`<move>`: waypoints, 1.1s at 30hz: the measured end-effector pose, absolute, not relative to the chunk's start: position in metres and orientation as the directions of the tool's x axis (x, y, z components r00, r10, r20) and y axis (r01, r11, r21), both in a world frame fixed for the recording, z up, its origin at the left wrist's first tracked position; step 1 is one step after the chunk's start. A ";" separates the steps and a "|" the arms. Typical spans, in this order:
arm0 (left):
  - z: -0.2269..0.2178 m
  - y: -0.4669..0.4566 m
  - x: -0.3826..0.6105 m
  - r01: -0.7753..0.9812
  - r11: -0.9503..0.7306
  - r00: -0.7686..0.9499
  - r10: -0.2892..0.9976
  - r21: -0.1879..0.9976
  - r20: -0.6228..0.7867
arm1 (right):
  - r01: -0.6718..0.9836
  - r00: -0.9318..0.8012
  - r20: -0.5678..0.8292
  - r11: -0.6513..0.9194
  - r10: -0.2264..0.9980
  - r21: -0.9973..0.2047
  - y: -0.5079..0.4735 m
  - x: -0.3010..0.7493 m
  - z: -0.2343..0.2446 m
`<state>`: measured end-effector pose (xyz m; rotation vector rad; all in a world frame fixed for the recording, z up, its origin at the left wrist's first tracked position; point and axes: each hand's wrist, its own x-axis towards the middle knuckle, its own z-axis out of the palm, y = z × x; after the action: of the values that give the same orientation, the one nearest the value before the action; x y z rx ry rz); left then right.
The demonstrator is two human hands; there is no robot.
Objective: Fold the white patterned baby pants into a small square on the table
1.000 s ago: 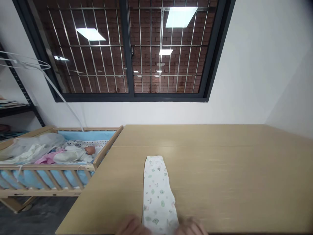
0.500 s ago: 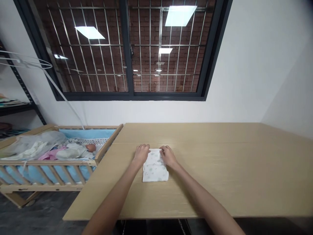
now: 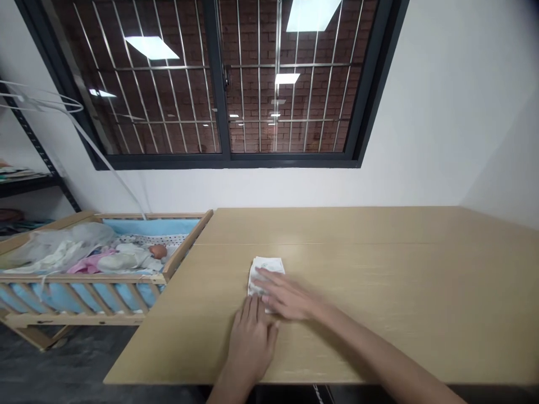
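We are in a plain indoor room set up like a nursery corner. At the left of the frame a wooden crib (image 3: 105,269) with blue lining holds a baby doll (image 3: 138,257) and bedding. A long wooden table (image 3: 379,280) fills the lower half of the frame against a white wall (image 3: 442,112). Across the top, a dark-framed window (image 3: 219,84) with metal bars reflects ceiling lights, and a metal shelf (image 3: 25,179) stands at far left.

Two bare forearms and hands (image 3: 269,320) (no sleeves, rings or watch)
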<state>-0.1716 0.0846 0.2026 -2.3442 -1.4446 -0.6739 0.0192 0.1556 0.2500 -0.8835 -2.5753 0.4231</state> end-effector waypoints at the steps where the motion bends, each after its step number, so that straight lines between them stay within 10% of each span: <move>1: 0.194 0.077 -0.170 0.894 -0.448 0.378 0.751 -0.004 0.542 | 0.465 -0.786 0.221 0.788 0.577 -0.405 0.148 0.014 0.251; 9: 0.172 0.080 -0.173 0.909 -0.417 0.354 0.748 -0.017 0.561 | 0.510 -0.825 0.009 0.752 0.565 -0.417 0.210 0.012 0.228; 19: 0.190 0.097 -0.199 0.851 -0.511 0.412 0.793 0.122 0.450 | 0.677 -0.689 0.103 0.688 0.718 -0.261 0.260 0.015 0.228; 33: 0.206 0.133 -0.225 0.693 -0.715 0.619 0.657 0.095 0.430 | 0.680 -0.561 0.241 0.607 0.792 -0.412 0.110 0.062 0.245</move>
<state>-0.2246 0.1328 0.2059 -2.7535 -1.1508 -0.6820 0.0624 0.1102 0.2452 -1.1763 -2.4337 0.3827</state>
